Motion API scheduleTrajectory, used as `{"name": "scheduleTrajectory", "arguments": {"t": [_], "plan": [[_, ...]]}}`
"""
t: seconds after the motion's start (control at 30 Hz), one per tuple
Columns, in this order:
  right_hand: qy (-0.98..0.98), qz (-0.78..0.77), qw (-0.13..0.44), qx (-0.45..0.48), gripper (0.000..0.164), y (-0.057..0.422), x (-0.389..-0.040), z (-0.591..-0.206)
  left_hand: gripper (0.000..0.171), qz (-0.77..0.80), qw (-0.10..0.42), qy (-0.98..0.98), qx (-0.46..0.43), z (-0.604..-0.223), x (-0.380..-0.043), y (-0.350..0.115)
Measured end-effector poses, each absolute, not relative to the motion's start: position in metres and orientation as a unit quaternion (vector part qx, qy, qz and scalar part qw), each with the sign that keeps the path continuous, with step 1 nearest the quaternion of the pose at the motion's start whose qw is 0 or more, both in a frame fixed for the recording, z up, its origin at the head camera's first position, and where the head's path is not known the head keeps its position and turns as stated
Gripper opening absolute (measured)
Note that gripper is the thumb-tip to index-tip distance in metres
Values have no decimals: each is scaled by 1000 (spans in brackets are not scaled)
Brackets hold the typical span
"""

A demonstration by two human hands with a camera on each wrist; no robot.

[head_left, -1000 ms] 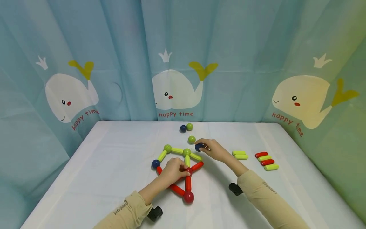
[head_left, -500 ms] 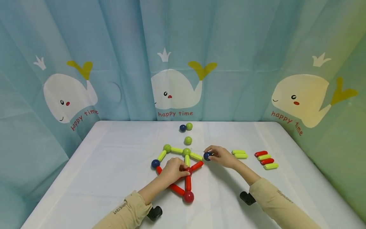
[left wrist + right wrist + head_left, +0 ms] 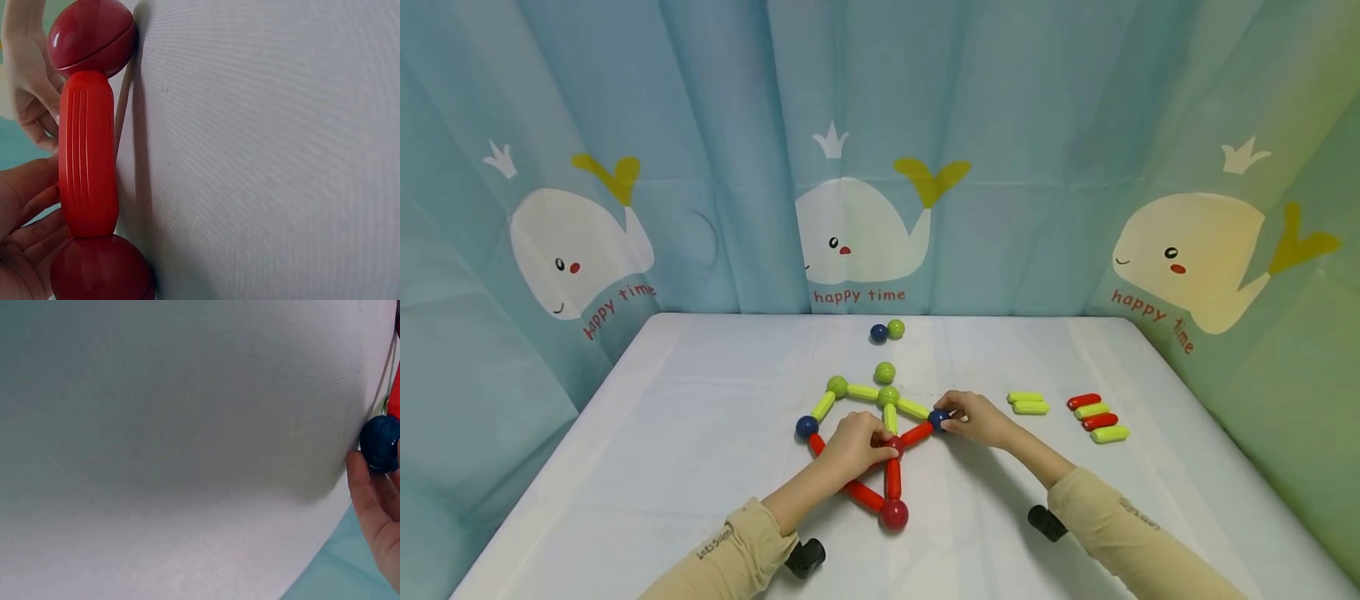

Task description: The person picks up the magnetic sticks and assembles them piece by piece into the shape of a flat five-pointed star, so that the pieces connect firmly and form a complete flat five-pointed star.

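My left hand (image 3: 855,447) pinches a red ball (image 3: 894,447) in the middle of a flat frame of rods and balls, partly covering it. With fingers and thumb my right hand (image 3: 981,419) pinches a dark blue ball (image 3: 938,419), also in the right wrist view as a blue ball (image 3: 379,444). This ball touches the ends of a yellow-green rod (image 3: 913,408) and a red rod (image 3: 917,433). Another red ball (image 3: 893,514) forms the near corner, a blue ball (image 3: 807,427) the left one, and green balls (image 3: 837,386) the far side. A red rod (image 3: 89,153) fills the left wrist view.
A loose green ball (image 3: 885,372) lies just behind the frame. Farther back sit a blue ball (image 3: 878,333) and a green ball (image 3: 896,328). To the right lie two yellow-green rods (image 3: 1028,403) and a row of red and yellow-green rods (image 3: 1099,422). A curtain (image 3: 1000,250) surrounds the table.
My right hand has brought the blue ball toward me and onto the two rod ends at the right corner. The loose green ball has rolled left. My left hand has stayed put.
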State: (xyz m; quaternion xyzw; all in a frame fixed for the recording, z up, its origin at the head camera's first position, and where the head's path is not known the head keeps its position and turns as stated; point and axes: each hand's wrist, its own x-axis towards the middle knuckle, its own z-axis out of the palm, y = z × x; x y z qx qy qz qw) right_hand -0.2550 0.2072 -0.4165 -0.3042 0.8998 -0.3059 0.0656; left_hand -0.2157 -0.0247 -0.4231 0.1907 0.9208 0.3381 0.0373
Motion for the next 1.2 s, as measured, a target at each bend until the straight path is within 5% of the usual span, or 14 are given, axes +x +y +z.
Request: {"name": "scheduleTrajectory", "arguments": {"t": [0.67, 0.97, 1.2], "plan": [[905, -279, 100, -305, 19, 209, -241, -409, 16, 279, 30, 935, 217, -417, -201, -23], [923, -215, 111, -299, 15, 208, -206, -396, 72, 161, 108, 942, 275, -411, -167, -36], [912, -216, 175, -302, 21, 203, -192, -390, 70, 114, 140, 933, 310, -407, -161, -49]]}}
